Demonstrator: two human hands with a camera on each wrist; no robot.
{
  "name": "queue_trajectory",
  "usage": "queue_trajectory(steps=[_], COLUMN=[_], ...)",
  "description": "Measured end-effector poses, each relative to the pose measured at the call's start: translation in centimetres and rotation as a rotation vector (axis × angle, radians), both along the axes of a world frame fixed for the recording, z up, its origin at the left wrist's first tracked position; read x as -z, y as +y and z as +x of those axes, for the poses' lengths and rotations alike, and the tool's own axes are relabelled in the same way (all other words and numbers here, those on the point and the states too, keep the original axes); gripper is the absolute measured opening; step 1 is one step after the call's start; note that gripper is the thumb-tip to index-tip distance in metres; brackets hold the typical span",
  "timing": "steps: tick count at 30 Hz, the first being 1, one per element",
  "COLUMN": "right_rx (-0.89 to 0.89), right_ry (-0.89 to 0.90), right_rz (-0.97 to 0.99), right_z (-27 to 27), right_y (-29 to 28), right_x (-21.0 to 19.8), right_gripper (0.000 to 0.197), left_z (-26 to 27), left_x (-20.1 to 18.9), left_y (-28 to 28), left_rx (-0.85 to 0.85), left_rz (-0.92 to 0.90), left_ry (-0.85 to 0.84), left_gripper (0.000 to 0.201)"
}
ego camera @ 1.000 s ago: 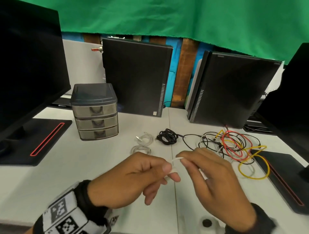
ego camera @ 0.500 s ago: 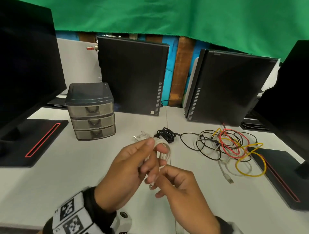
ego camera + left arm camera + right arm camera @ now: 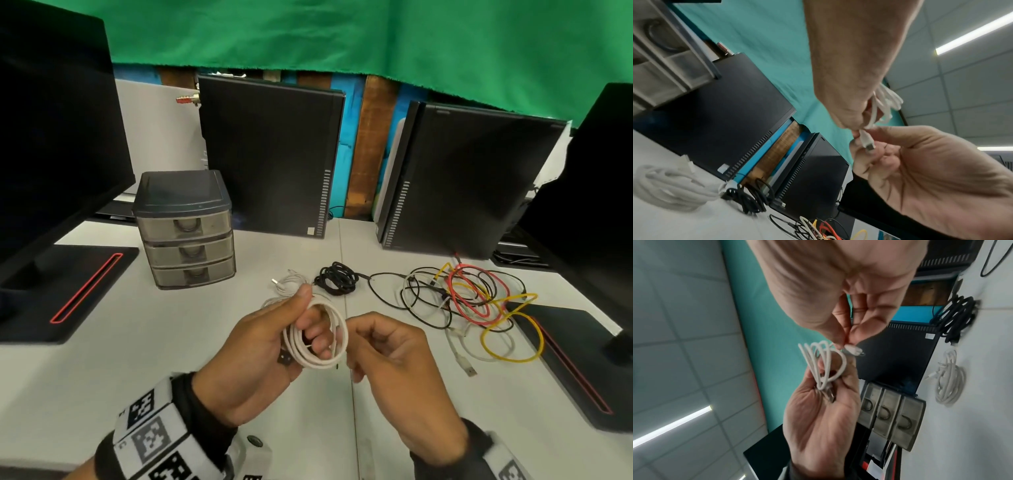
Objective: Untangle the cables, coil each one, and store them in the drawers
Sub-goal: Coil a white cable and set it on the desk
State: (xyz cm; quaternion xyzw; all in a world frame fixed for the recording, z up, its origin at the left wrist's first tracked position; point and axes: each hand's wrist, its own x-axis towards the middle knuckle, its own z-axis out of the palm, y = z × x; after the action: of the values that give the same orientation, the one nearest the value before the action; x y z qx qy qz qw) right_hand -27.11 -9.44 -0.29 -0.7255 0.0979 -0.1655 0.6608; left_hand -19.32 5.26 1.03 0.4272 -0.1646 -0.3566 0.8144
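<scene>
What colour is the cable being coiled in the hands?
White; the coiled cable shows best in the head view.

Drawer unit (image 3: 186, 233) at left on the tabletop (image 3: 102, 370); two coiled cables (image 3: 289, 282) (image 3: 337, 282) to its right; tangled cables (image 3: 472, 301) farther right; computer towers (image 3: 270, 161) behind.

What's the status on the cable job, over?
Left hand holds white cable coil. Right hand pinches its plug end. Drawers closed. Tangle remains.
</scene>
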Motion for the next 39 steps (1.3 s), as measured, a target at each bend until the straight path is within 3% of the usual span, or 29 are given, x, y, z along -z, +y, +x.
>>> queue_trajectory(steps=[4,7,14,20,25,30,32,36,39], right_rx=[-0.051,-0.058,0.111,-0.073,-0.380,-0.494,-0.481,-0.249,-0.122], right_ry=[-0.024,-0.016,-0.092,-0.058,0.029,0.074,0.064,0.075,0.106], right_rz=[0.125,0.129,-0.101,0.232,0.660,0.842,0.753,0.235,0.035], right_z=[-0.3,-0.5,-0.1,-0.2,-0.1,-0.2,-0.4,-0.6,-0.7], right_y=[0.4,0.7,0.5,1.2,1.3,1.4,1.9,2.8,2.5], right_x=[-0.4,-0.4,0.2,-0.3,0.1,0.3,-0.2,-0.3,-0.1], right_gripper=[0.011,0.011,0.016,0.012,0.023,0.039,0.040,0.020,0.017], left_z=[-0.3,-0.7,-1.0,-1.1,-1.1,-0.3,0.1,-0.2,-0.5], left_x=[0.0,-0.4,-0.4,-0.2,-0.3,-0.4,-0.1,0.5,0.7], left_y=[-0.1,-0.2,-0.2,-0.2,-0.4,-0.2,-0.1,-0.2,-0.1], left_rx=[-0.104,-0.129,-0.078,-0.153,-0.198,-0.300,-0.357,-0.375,-0.387], left_rz=[0.137,0.208,0.238,0.260,0.367,0.475,0.521,0.534,0.507], left_ry=[-0.106,-0.166,-0.262,-0.319,-0.440,-0.606,-0.667,-0.813,-0.853], left_gripper=[0.059,0.057,0.055,0.054,0.052,0.054,0.055,0.053,0.052])
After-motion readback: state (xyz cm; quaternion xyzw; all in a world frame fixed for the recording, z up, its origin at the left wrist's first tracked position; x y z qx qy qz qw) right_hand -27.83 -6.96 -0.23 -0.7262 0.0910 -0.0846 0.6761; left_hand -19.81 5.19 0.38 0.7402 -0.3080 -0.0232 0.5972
